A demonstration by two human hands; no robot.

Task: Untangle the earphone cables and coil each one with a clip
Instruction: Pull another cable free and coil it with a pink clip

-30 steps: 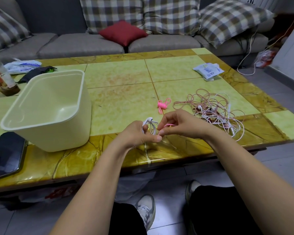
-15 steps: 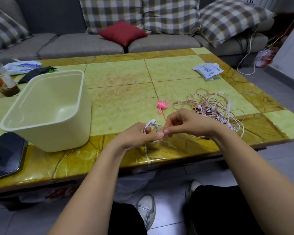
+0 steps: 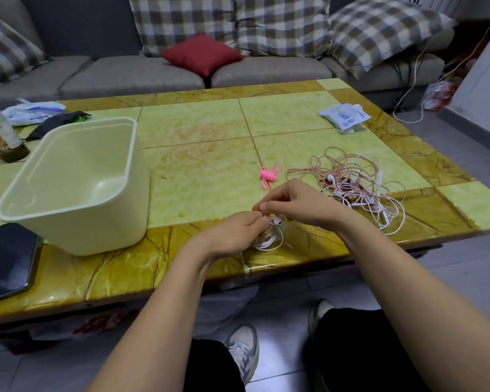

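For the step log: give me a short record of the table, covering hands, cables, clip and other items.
left hand: holds a white coil over the table near its front edge
right hand: pinches the coil's top
clip: pink, on the table beyond the hands, untouched
tangle: pink and white cables, right of the hands
bin: cream, at left
phone: near left corner, beside the bin

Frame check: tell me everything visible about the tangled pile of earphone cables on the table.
The tangled pile is thin pink and white cords, looped loosely over each other, with white earbuds near its middle. It lies flat on the table, right of the right hand. Neither hand grips it; contact with the wrist is unclear.
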